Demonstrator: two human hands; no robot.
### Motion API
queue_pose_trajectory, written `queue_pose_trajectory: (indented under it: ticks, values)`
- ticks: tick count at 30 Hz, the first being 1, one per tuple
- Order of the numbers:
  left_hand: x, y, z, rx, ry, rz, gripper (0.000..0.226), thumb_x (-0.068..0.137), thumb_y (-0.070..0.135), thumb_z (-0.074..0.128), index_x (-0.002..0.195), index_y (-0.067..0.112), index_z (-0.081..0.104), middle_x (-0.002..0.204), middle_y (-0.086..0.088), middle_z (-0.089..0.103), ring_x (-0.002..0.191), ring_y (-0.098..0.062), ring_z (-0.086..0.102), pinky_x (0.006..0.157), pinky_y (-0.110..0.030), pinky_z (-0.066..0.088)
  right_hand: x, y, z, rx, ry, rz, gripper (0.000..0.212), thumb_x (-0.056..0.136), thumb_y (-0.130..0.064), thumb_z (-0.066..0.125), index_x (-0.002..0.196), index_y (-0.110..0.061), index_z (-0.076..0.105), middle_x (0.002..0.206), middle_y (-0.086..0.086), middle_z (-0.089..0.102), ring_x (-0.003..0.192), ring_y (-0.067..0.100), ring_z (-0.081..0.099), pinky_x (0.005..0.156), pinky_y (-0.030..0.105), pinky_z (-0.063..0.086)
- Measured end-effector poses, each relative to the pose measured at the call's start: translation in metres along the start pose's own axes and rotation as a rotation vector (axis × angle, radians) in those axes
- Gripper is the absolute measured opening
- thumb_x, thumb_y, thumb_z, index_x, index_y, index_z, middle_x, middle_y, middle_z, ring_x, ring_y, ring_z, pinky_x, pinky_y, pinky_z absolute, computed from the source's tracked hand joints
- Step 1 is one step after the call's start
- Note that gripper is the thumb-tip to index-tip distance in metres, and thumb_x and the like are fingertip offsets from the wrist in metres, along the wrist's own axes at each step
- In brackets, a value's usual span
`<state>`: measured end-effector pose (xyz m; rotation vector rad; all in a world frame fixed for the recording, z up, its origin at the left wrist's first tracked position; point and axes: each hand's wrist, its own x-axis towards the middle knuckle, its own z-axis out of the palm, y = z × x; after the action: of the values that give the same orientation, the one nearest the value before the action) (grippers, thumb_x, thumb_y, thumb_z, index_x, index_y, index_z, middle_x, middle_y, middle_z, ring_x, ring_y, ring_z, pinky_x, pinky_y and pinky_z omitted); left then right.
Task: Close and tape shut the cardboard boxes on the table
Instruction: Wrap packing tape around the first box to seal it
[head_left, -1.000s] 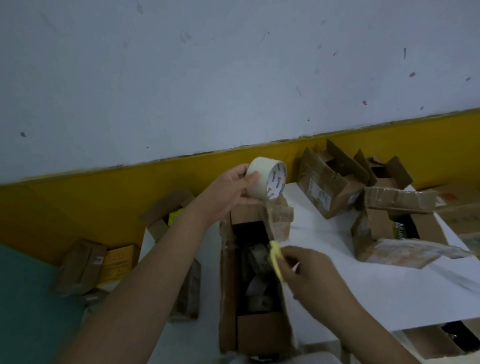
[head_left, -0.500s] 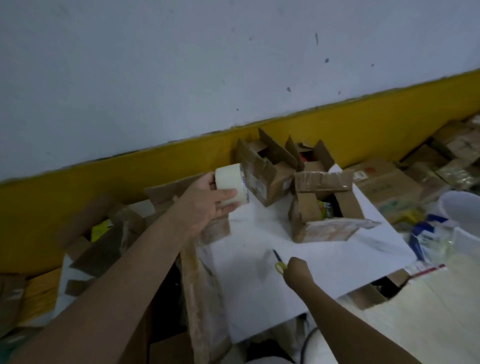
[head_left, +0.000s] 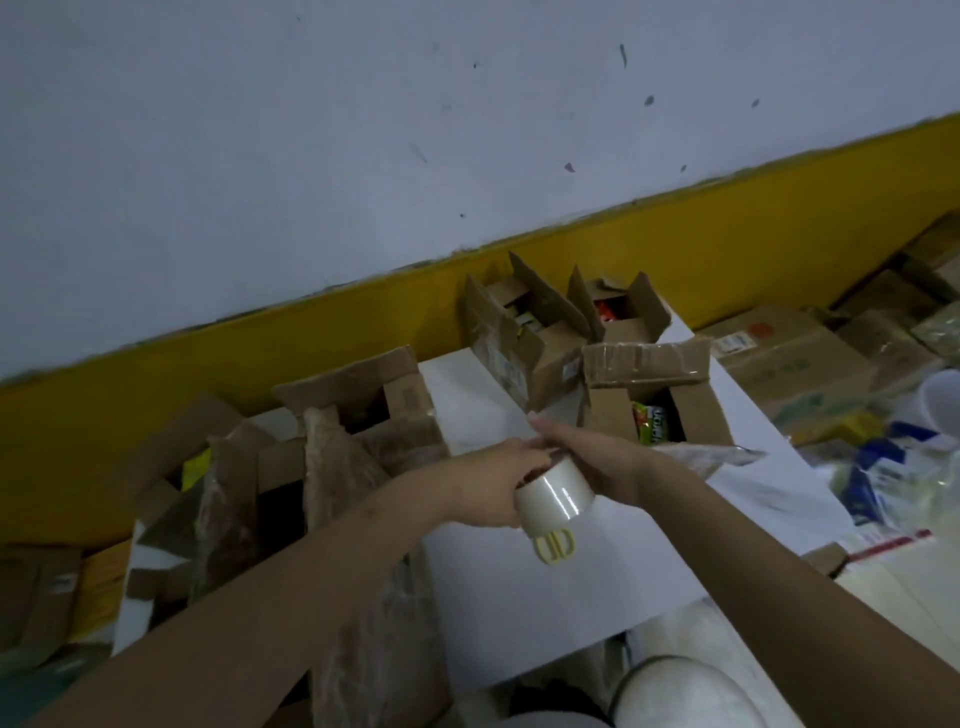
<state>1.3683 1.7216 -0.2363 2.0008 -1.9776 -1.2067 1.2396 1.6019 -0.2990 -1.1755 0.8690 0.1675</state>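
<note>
As right hand (head_left: 597, 460) joins it, left hand (head_left: 493, 480) grips tape roll (head_left: 555, 501).

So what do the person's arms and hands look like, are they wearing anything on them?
Nothing is worn that I can see. The left hand and the right hand have no gloves, and both forearms are bare, with no sleeves in view. No watch, bracelet or ring shows, though the picture is too blurry to rule out tiny things.
</note>
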Motion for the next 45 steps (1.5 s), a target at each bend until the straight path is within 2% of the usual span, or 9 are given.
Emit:
queue_pose_trajectory:
  ticks: [5, 11, 22, 25, 28, 33, 40, 42, 45]
  values:
    - [-0.001, -0.007, 0.02, 0.138, 0.011, -0.155, 0.04, 0.086, 0.002, 0.062, 0.116, 0.024, 0.046, 0.127, -0.004, 0.033, 0.098, -0.027, 0.056, 0.087, -0.041, 0.053, -0.013, 0.019, -0.001, -0.217, -0.16, 0.163, 0.03, 0.098, -0.032, 0.054, 0.121, -0.015, 0.062, 0.109, 0.009, 0.065, 0.092, 0.02, 0.062, 0.079, 0.032, 0.054]
    - [-0.016, -0.012, 0.052, 0.219, 0.132, -0.35, 0.047, 0.09, 0.002, 0.058, 0.134, 0.007, 0.044, 0.132, -0.013, 0.04, 0.104, -0.032, 0.056, 0.092, -0.041, 0.052, -0.025, 0.054, 0.033, -0.221, -0.046, 0.143, 0.028, 0.094, -0.009, 0.058, 0.119, -0.021, 0.063, 0.116, 0.008, 0.062, 0.102, 0.023, 0.062, 0.078, 0.033, 0.059]
    - [-0.082, -0.027, 0.111, -0.032, 0.24, -0.361, 0.014, 0.082, 0.013, 0.068, 0.089, 0.01, 0.08, 0.082, -0.003, 0.075, 0.074, -0.013, 0.068, 0.07, -0.027, 0.058, -0.074, 0.143, 0.098, -0.268, 0.212, -0.269, 0.023, 0.093, 0.001, 0.054, 0.087, -0.021, 0.057, 0.104, -0.006, 0.062, 0.089, 0.022, 0.06, 0.057, 0.025, 0.053]
    - [-0.094, -0.027, 0.123, -0.093, 0.309, -0.332, 0.014, 0.08, 0.011, 0.067, 0.083, 0.012, 0.08, 0.075, -0.002, 0.075, 0.069, -0.011, 0.07, 0.064, -0.022, 0.057, -0.092, 0.16, 0.111, -0.159, 0.187, -0.284, 0.031, 0.098, -0.007, 0.051, 0.078, -0.025, 0.065, 0.093, -0.003, 0.064, 0.088, 0.021, 0.061, 0.064, 0.028, 0.052]
    - [-0.096, -0.024, 0.125, -0.096, 0.354, -0.338, 0.014, 0.079, 0.011, 0.066, 0.077, 0.013, 0.08, 0.071, -0.001, 0.074, 0.068, -0.009, 0.069, 0.068, -0.026, 0.059, -0.112, 0.176, 0.117, -0.111, 0.169, -0.26, 0.032, 0.1, -0.041, 0.05, 0.119, -0.021, 0.065, 0.128, -0.001, 0.059, 0.115, 0.009, 0.056, 0.087, 0.021, 0.049]
    - [-0.078, -0.017, 0.133, 0.026, 0.382, -0.319, 0.013, 0.083, 0.023, 0.066, 0.083, 0.02, 0.078, 0.088, 0.004, 0.074, 0.085, -0.015, 0.067, 0.076, -0.032, 0.057, -0.114, 0.212, 0.108, -0.884, 0.415, -0.745, 0.07, 0.083, -0.074, 0.05, 0.129, -0.022, 0.063, 0.147, -0.019, 0.039, 0.14, 0.006, 0.026, 0.111, 0.029, 0.025]
    - [-0.031, -0.013, 0.174, 0.324, 0.241, -0.35, 0.02, 0.09, 0.003, 0.055, 0.105, 0.006, 0.067, 0.11, -0.014, 0.064, 0.098, -0.032, 0.063, 0.074, -0.035, 0.049, -0.09, 0.265, 0.114, -0.507, 0.396, -0.254, 0.044, 0.079, -0.07, 0.059, 0.091, -0.028, 0.068, 0.098, -0.006, 0.072, 0.104, 0.014, 0.064, 0.095, 0.039, 0.05]
    - [-0.02, -0.02, 0.188, 0.345, 0.205, -0.385, 0.019, 0.091, 0.002, 0.055, 0.106, 0.006, 0.066, 0.111, -0.014, 0.063, 0.099, -0.032, 0.064, 0.072, -0.034, 0.047, -0.086, 0.281, 0.114, -0.468, 0.42, -0.158, 0.045, 0.082, -0.064, 0.06, 0.068, -0.022, 0.057, 0.066, -0.004, 0.062, 0.069, 0.011, 0.061, 0.07, 0.03, 0.049]
    - [-0.001, -0.033, 0.211, 0.359, 0.172, -0.412, 0.02, 0.089, 0.001, 0.056, 0.103, 0.009, 0.067, 0.109, -0.011, 0.065, 0.096, -0.03, 0.065, 0.068, -0.031, 0.044, -0.071, 0.298, 0.107, -0.463, 0.37, -0.011, 0.043, 0.089, -0.055, 0.061, 0.061, -0.026, 0.047, 0.058, -0.009, 0.05, 0.062, 0.007, 0.052, 0.06, 0.021, 0.037]
